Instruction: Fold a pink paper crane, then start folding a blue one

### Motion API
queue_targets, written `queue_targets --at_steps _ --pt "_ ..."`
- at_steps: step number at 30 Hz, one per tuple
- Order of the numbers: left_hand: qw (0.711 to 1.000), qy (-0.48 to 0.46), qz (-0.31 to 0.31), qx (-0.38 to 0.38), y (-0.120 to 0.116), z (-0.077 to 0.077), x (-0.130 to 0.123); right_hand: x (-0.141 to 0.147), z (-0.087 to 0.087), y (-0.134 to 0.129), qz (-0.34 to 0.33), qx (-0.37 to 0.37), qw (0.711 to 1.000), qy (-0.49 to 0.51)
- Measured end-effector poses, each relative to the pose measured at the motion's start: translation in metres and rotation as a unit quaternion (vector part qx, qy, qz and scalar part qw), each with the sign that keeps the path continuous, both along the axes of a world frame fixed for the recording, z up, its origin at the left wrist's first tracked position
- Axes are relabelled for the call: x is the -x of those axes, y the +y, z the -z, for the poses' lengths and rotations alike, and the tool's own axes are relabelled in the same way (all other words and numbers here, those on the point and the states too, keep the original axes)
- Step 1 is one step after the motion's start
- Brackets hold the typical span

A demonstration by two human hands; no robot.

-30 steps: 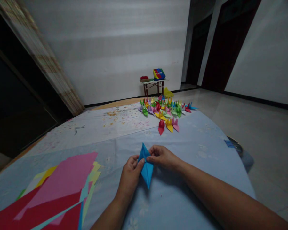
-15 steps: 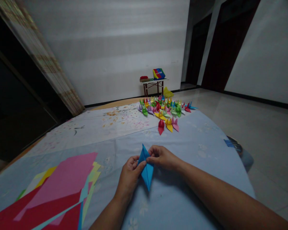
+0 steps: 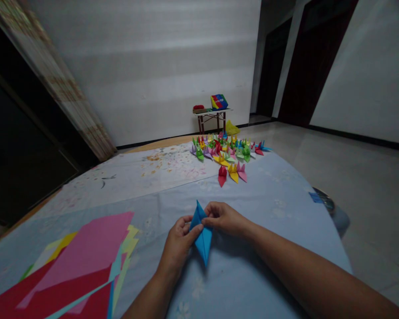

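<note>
A blue folded paper (image 3: 203, 245), shaped like a long diamond with a crease down its middle, is held just above the table between both hands. My left hand (image 3: 179, 239) pinches its left edge, the thumb lying across the front face. On the other side, my right hand (image 3: 223, 217) grips the right edge with thumb and fingers closed. The fingers behind the paper are partly hidden. Farther up the table stand a red paper crane (image 3: 222, 176), a yellow paper crane (image 3: 233, 173) and a pink paper crane (image 3: 241, 171).
Colored paper sheets (image 3: 96, 239) lie stacked at the left. Many folded cranes (image 3: 219, 148) crowd the far end of the cloth-covered table (image 3: 259, 248). Beyond it, a small stand (image 3: 213, 112) carries a colorful box (image 3: 219, 102). A stool-like object (image 3: 341, 221) is beyond the right edge.
The view has shifted very slightly. Both hands keep the same hold on the blue folded paper, with no clear movement.
</note>
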State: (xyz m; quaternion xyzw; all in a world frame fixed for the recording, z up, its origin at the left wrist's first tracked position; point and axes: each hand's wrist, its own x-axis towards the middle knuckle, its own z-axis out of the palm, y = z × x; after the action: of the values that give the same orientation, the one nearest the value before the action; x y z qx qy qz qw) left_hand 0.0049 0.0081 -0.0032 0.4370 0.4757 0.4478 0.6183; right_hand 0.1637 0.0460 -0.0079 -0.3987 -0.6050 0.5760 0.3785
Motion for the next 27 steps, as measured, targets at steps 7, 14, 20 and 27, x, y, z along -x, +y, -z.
queue_targets --at_steps 7,14,20,27 --pt "0.999 0.025 0.028 0.015 -0.004 -0.005 -0.001 -0.011 -0.01 0.002 -0.104 0.056 0.993 -0.005" --pt "0.997 0.055 0.052 0.005 -0.003 -0.002 -0.002 -0.014 -0.013 0.005 -0.051 0.039 0.996 0.062" --pt "0.996 0.043 0.076 -0.001 -0.003 0.001 -0.005 -0.01 -0.012 -0.001 -0.064 0.061 0.994 0.069" --pt "0.995 0.049 0.083 -0.008 -0.004 -0.002 -0.006 -0.006 -0.007 0.0 -0.021 0.045 0.996 0.071"
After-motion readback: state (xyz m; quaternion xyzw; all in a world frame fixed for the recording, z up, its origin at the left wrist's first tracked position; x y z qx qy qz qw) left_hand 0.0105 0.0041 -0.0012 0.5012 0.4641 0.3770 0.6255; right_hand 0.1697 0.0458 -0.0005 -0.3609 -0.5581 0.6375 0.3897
